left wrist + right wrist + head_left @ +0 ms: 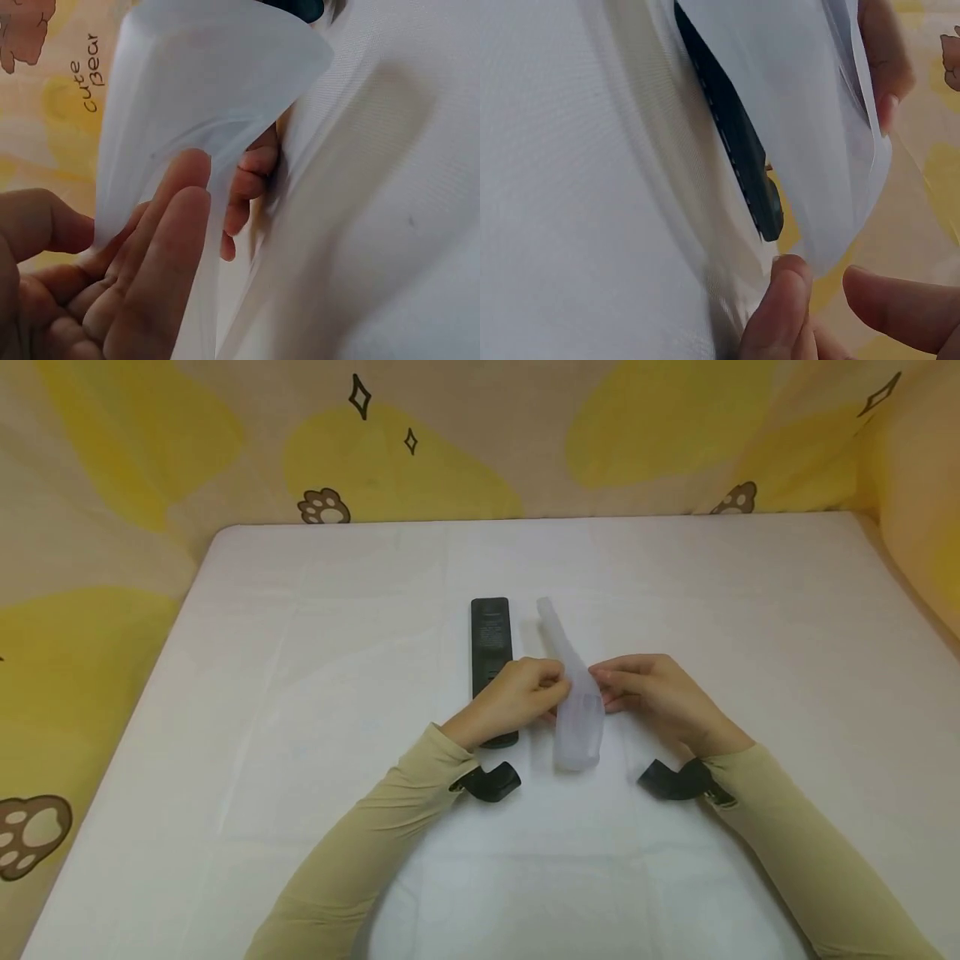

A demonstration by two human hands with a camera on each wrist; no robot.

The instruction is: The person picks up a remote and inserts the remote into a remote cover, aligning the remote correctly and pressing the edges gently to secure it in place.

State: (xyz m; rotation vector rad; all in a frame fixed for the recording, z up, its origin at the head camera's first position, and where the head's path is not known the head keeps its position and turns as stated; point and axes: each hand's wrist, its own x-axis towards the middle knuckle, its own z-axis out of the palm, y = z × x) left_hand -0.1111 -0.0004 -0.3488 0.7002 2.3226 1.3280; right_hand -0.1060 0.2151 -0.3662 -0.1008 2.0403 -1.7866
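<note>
The cover point(579, 735), white and half clear, is at the middle of the table point(337, 652), between the two hands. The left hand point(517, 697) pinches its left edge between thumb and fingers. The right hand point(663, 693) is at the right edge, with thumb and forefinger parted and not closed on the cover; whether its fingertips touch cannot be told. The remote point(491, 631), black, lies just left of the cover, partly hidden by the left hand.
</note>
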